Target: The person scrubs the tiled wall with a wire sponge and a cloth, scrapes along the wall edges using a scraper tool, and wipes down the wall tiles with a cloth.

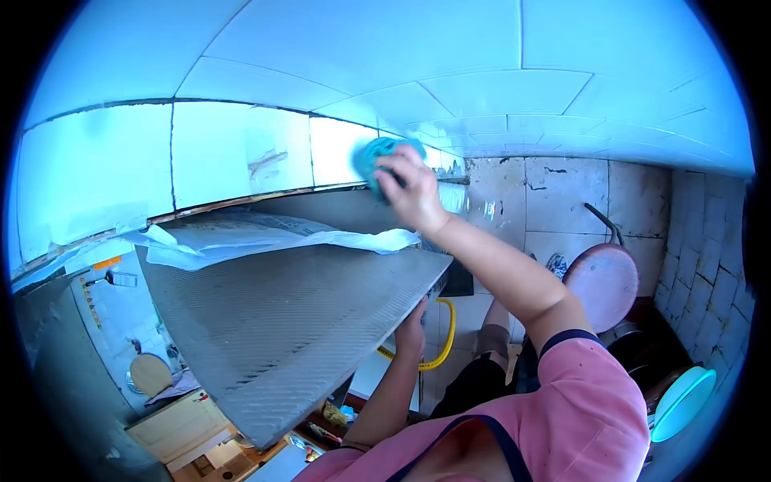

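Note:
My right hand [411, 186] is closed on a teal cloth [374, 161], which lies against the lower row of white wall tiles [241, 153]. Below, my left hand [411, 328] grips the near right edge of a large grey ribbed slab [297, 321], its fingers partly hidden by the slab. The slab is tilted, and its far edge lies by a crumpled white plastic sheet [281, 245] along the foot of the tiles.
A yellow hose [450, 337] curves beside my left hand. On the right are a round pinkish lid or board [602, 287] and a turquoise basin [683, 404]. A wooden cabinet [181, 430] and a round wooden board [151, 374] are at lower left.

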Motion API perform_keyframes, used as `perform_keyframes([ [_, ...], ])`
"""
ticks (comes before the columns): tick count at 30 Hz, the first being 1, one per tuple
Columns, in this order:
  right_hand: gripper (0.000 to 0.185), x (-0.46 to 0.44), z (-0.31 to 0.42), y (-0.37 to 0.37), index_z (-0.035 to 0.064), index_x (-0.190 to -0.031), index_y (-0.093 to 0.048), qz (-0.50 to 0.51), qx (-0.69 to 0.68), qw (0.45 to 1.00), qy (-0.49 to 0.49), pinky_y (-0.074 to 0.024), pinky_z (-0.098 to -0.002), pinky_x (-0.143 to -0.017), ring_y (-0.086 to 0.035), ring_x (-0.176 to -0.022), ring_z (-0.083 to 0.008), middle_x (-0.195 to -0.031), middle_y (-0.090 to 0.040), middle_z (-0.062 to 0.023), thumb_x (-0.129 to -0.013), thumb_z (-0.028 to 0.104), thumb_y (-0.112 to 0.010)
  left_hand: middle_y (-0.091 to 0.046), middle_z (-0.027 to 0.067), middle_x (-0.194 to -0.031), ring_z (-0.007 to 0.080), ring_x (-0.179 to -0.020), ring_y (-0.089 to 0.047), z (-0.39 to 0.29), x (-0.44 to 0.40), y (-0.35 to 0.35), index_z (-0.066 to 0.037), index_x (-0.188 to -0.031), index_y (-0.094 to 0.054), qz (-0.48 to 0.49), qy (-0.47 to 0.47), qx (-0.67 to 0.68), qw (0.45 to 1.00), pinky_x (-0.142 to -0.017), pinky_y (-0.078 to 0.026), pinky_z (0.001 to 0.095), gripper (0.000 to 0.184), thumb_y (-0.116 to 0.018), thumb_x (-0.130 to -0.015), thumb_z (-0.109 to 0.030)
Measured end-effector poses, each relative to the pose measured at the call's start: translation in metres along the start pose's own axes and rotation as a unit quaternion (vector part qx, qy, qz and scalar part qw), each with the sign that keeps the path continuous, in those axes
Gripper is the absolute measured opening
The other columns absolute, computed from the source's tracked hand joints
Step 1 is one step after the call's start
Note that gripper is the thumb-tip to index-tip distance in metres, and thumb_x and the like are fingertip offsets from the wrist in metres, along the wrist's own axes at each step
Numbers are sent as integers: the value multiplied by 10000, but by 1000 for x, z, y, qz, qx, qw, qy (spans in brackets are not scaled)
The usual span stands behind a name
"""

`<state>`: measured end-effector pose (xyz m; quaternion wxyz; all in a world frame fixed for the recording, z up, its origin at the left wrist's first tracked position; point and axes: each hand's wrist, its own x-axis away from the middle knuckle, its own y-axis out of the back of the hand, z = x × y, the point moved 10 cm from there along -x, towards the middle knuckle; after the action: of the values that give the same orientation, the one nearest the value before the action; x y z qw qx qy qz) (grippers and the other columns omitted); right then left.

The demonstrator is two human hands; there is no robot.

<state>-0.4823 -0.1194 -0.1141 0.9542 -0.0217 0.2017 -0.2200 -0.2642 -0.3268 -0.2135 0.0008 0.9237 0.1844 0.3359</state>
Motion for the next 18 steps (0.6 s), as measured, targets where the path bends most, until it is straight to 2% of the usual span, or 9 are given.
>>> perform_keyframes([
  [1, 209, -11, 42, -2, 18, -929, -628, 15, -18, 997, 69, -484, -372, -784, -576, -883, -326, -1011, -555, -185, -725, -1, -666, -528, 93, -1164, 185, -1053, -512, -1, 1, 2, 17, -1241, -454, -8, 0, 2, 1000, -922, -403, 311, 485, -655, -804, -37],
  [3, 223, -29, 120, 3, -3, -928, -605, -45, 36, 946, 318, -469, -371, -772, -553, -953, -289, -1079, -540, -160, -711, 9, -652, -533, 93, -1156, 183, -1049, -514, 0, -2, 2, 19, -1230, -464, -12, -5, 12, 1000, -922, -402, 310, 473, -658, -801, -37],
  [5, 257, -51, 120, -19, 49, -988, -624, 31, 181, 894, 409, -440, -287, -714, -544, -930, -188, -1125, -544, -69, -734, 85, -634, -538, 92, -1151, 185, -1044, -517, 15, -7, 19, 22, -1215, -479, -63, -2, 27, 998, -921, -401, 305, 457, -659, -799, -35],
  [7, 335, -39, 70, -36, 94, -1051, -628, 10, 320, 814, 484, -395, -229, -666, -517, -877, -82, -1154, -540, 43, -720, 148, -617, -550, 92, -1138, 189, -1030, -528, 28, -17, 32, 22, -1192, -506, -55, -20, 24, 998, -915, -406, 303, 434, -662, -790, -27],
  [8, 431, -35, 57, -31, 115, -1112, -619, 48, 325, 806, 492, -379, -205, -650, -496, -826, -30, -1149, -531, 109, -682, 148, -627, -556, 93, -1130, 189, -1022, -534, 37, -26, 43, 24, -1175, -521, -65, -35, 48, 996, -909, -410, 302, 417, -663, -786, -23],
  [10, 444, -19, 13, -25, 102, -1139, -611, 141, 375, 778, 483, -401, -206, -695, -505, -864, -47, -1167, -529, 83, -698, 145, -603, -565, 93, -1117, 190, -1007, -547, 10, -8, 17, 35, -1146, -545, -16, 2, 68, 998, -898, -420, 301, 388, -663, -779, -12],
  [12, 432, 7, -59, -10, 87, -1153, -608, 299, 416, 747, 424, -422, -226, -758, -512, -924, -79, -1221, -510, 46, -725, 134, -576, -562, 95, -1124, 192, -1013, -545, 48, -31, 53, 38, -1144, -546, -24, -15, 18, 999, -904, -417, 303, 385, -660, -780, -13],
  [15, 403, 28, -101, 16, 76, -1133, -616, 322, 440, 745, 385, -425, -257, -818, -500, -1000, -116, -1287, -475, 8, -737, 120, -554, -545, 100, -1159, 198, -1049, -526, 16, -11, 20, 43, -1166, -532, -15, -33, 77, 996, -927, -402, 307, 415, -662, -778, -24],
  [18, 339, -5, -4, -1, 89, -1085, -626, 306, 440, 734, 416, -407, -278, -811, -486, -1048, -133, -1321, -457, -18, -756, 136, -558, -520, 89, -1193, 195, -1090, -499, 6, -2, 17, 41, -1205, -502, -47, -4, 44, 998, -938, -388, 308, 474, -674, -771, -41],
])
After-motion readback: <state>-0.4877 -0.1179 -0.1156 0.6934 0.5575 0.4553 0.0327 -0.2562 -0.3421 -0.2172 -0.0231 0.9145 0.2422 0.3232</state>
